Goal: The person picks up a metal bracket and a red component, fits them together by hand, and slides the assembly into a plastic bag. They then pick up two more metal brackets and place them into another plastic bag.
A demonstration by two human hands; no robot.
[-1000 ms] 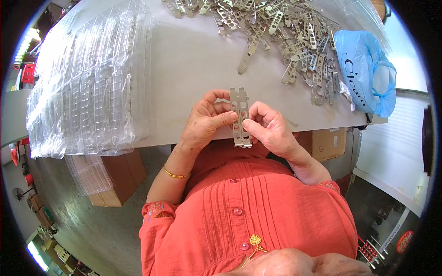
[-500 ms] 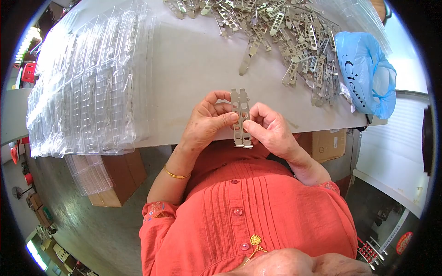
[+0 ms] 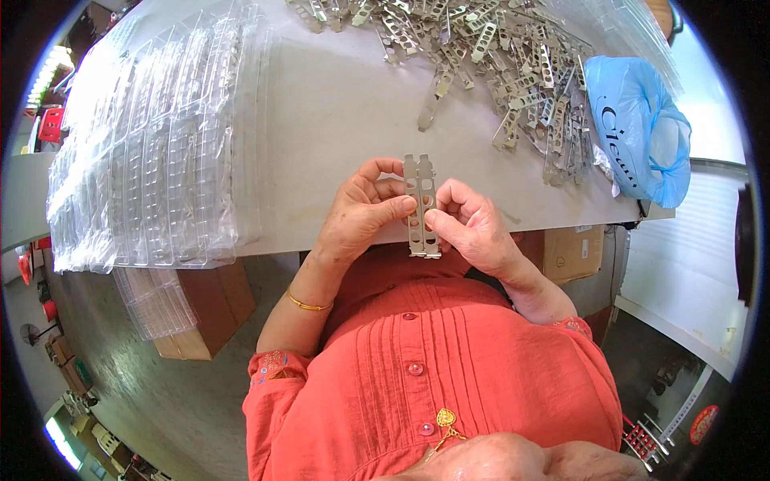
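Observation:
Two perforated metal brackets (image 3: 420, 180) stand side by side, upright, in front of my body near the table's front edge. My left hand (image 3: 365, 204) pinches the left bracket, its thumb across the front and its fingers behind. On the other side my right hand (image 3: 473, 224) grips the right bracket, thumb pressed on its face and fingers curled. Rows of holes and small bent tabs at the lower end show on both pieces. A large heap of similar brackets (image 3: 525, 80) lies farther back on the white table (image 3: 345, 104).
Stacked clear plastic trays (image 3: 160, 152) cover the table's left side. A blue plastic bag (image 3: 638, 128) sits at the right edge beside the heap. Below the table are a cardboard box (image 3: 216, 309) on the left and another carton (image 3: 572, 252) on the right. Part of another person's arm (image 3: 662, 16) shows at top right.

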